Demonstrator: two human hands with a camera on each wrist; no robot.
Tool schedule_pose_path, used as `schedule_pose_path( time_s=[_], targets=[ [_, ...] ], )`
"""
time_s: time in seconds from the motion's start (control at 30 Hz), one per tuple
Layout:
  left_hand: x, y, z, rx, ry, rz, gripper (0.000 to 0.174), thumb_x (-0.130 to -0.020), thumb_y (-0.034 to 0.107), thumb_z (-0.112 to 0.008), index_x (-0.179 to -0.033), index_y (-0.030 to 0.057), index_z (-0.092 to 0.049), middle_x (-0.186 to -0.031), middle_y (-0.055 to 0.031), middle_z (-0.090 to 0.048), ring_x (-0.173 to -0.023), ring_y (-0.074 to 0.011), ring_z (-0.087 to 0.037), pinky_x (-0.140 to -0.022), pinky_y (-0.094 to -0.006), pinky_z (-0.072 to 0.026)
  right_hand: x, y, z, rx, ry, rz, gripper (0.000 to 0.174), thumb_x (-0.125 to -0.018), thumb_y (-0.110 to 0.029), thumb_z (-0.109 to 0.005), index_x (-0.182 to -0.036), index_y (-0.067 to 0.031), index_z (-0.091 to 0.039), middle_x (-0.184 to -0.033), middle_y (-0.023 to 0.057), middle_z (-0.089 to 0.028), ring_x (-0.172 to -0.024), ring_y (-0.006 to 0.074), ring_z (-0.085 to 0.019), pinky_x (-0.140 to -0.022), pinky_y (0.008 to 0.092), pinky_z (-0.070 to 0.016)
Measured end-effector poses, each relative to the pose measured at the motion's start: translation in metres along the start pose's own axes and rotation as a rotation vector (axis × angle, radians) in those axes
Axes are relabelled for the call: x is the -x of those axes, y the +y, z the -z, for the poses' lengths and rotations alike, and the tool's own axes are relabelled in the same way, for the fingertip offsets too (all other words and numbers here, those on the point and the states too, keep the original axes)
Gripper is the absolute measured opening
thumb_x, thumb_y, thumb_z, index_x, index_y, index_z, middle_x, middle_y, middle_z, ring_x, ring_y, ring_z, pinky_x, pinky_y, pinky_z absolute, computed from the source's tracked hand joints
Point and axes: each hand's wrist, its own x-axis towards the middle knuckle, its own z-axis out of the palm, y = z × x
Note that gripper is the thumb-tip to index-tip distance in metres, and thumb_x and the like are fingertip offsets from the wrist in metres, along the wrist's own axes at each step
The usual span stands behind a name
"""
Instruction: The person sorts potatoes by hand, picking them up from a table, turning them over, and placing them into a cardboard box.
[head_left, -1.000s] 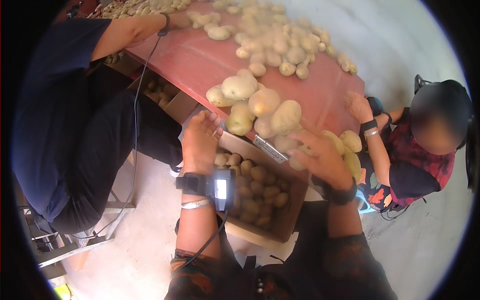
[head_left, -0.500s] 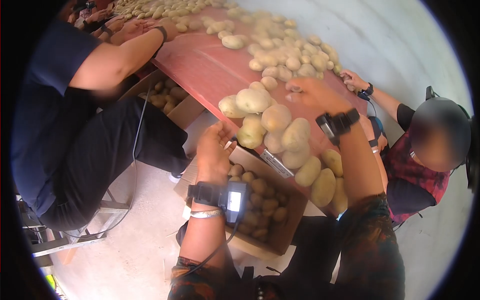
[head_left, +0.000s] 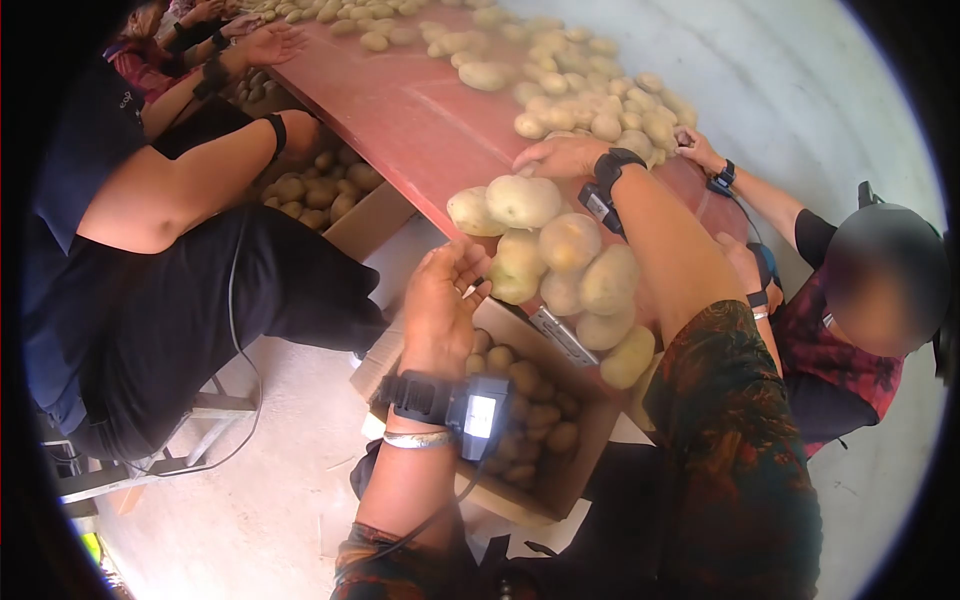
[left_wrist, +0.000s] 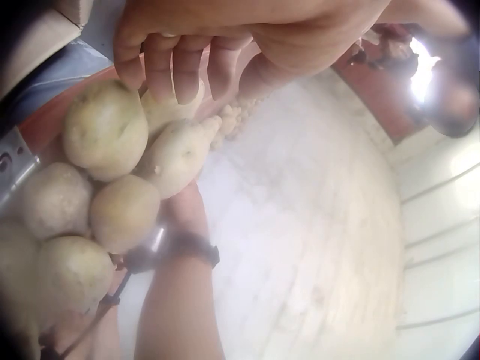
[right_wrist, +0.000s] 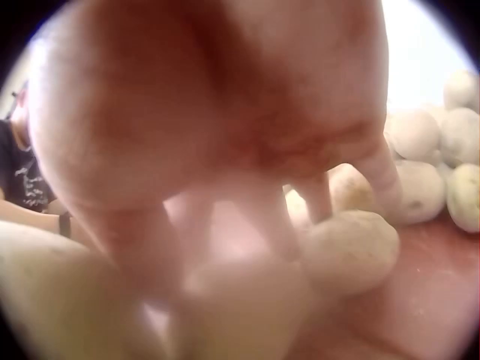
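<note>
In the head view, my left hand [head_left: 445, 305] hangs at the table's near edge with fingers loosely bent and nothing in them, beside a cluster of large potatoes [head_left: 568, 242]. The left wrist view has this hand [left_wrist: 255, 37] just over the potatoes [left_wrist: 105, 129]. My right hand [head_left: 568, 157] reaches across the red table [head_left: 440, 125], behind that cluster and in front of the far heap [head_left: 605, 125]. In the right wrist view its fingers [right_wrist: 262, 217] point down, close to a potato [right_wrist: 351, 251]; whether they touch it is unclear.
Below the table edge stands a cardboard box [head_left: 510, 500] of smaller potatoes, with another box [head_left: 365, 222] to the left. A metal hinge [head_left: 563, 335] sits on the edge. People sit at left and right, arms near the table; a cable [head_left: 235, 300] hangs at left.
My right hand has moved from the near right potatoes up and left to the far side of the cluster. My left hand stays by the edge. The left neighbour's arm has moved down toward a box.
</note>
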Motion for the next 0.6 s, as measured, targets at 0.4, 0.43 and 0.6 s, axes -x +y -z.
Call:
schedule_pose_path(
  time_s=[0.4, 0.43, 0.6],
  targets=[
    [0.003, 0.002, 0.002, 0.027, 0.017, -0.001, 0.024, -0.085, 0.023, -0.052, -0.099, 0.0038, -0.052, -0.101, -0.0098, -0.055, -0.096, -0.0222, -0.052, -0.086, -0.0369, -0.0386, 0.012, 0.062, -0.005, 0.077, 0.101, 0.062, 0.049, -0.065, -0.03, -0.065, -0.105, -0.0064, -0.054, -0.102, 0.0091, -0.056, -0.094, 0.0221, -0.052, -0.078, 0.0342, -0.0403],
    [0.003, 0.0, 0.002, 0.029, 0.02, 0.001, 0.024, -0.085, 0.023, -0.052, -0.099, 0.0038, -0.052, -0.101, -0.0098, -0.055, -0.096, -0.0222, -0.052, -0.086, -0.0369, -0.0386, 0.013, 0.063, -0.012, -0.007, 0.226, 0.15, 0.047, -0.065, -0.03, -0.065, -0.104, -0.0061, -0.055, -0.102, 0.0093, -0.057, -0.094, 0.0223, -0.052, -0.079, 0.0345, -0.0403],
    [-0.003, -0.003, 0.001, 0.021, 0.025, -0.004, 0.022, -0.086, 0.022, -0.051, -0.098, 0.0037, -0.052, -0.098, -0.0092, -0.056, -0.095, -0.0224, -0.052, -0.085, -0.0367, -0.0388, 0.009, 0.065, -0.012, -0.004, 0.063, 0.035, 0.042, -0.068, -0.026, -0.064, -0.105, -0.0059, -0.058, -0.101, 0.0112, -0.06, -0.097, 0.0234, -0.054, -0.081, 0.0347, -0.0417]
  ],
)
